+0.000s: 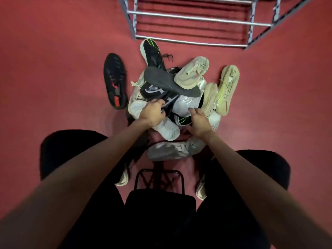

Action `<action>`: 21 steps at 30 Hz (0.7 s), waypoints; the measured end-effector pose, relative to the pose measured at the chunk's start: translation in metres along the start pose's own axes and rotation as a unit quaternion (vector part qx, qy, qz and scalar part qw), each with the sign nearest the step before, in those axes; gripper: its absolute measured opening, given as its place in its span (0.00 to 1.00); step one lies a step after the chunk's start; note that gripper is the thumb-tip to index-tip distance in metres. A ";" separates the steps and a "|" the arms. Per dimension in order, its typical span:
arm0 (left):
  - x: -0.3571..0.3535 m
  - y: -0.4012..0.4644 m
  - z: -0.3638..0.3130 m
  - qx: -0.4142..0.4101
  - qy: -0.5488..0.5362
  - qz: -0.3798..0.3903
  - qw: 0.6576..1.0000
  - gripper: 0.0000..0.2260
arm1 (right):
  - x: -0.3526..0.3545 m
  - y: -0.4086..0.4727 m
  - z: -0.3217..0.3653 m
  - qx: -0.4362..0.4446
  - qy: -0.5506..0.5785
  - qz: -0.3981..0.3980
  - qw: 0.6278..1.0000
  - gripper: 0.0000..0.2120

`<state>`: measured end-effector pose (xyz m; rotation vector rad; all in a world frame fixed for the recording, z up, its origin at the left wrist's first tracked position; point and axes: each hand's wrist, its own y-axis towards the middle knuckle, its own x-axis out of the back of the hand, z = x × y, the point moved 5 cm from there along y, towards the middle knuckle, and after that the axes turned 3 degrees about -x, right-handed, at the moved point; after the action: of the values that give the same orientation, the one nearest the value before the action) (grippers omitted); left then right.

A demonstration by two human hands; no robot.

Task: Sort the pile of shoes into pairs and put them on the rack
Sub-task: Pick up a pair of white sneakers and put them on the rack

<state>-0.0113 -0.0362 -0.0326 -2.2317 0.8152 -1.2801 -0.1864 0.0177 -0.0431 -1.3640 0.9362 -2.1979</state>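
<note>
I see left hand (152, 112) curled around black knit shoe (161, 97) at frame centre, atop shoe pile (186, 103). Right hand (198, 121) loose, fingers relaxed, touching grey shoe (186, 103). Rack (197, 24) at top, beyond pile.

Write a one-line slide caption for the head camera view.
Both hands, left hand and right hand, reach into a pile of shoes on the red floor, metal rack empty beyond.
</note>
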 end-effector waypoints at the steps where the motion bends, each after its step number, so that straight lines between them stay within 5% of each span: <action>1: -0.006 0.010 0.002 0.001 0.003 -0.003 1.000 0.20 | -0.006 0.010 -0.003 0.009 -0.005 -0.013 1.000 0.36; 7: -0.028 0.052 0.023 -0.005 0.042 -0.021 0.999 0.19 | -0.037 0.053 -0.015 0.078 -0.073 -0.043 0.993 0.39; 14: -0.030 0.055 0.048 -0.022 0.004 -0.040 0.999 0.13 | -0.037 0.059 -0.005 0.136 -0.156 -0.118 0.971 0.19; 21: -0.024 0.023 0.030 -0.077 -0.066 -0.055 0.993 0.11 | 0.017 0.007 -0.028 0.161 0.037 -0.255 0.953 0.07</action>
<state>-0.0007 -0.0346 -0.0758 -2.4852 0.7734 -1.1367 -0.2192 0.0113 -0.0461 -1.4848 0.2283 -2.6422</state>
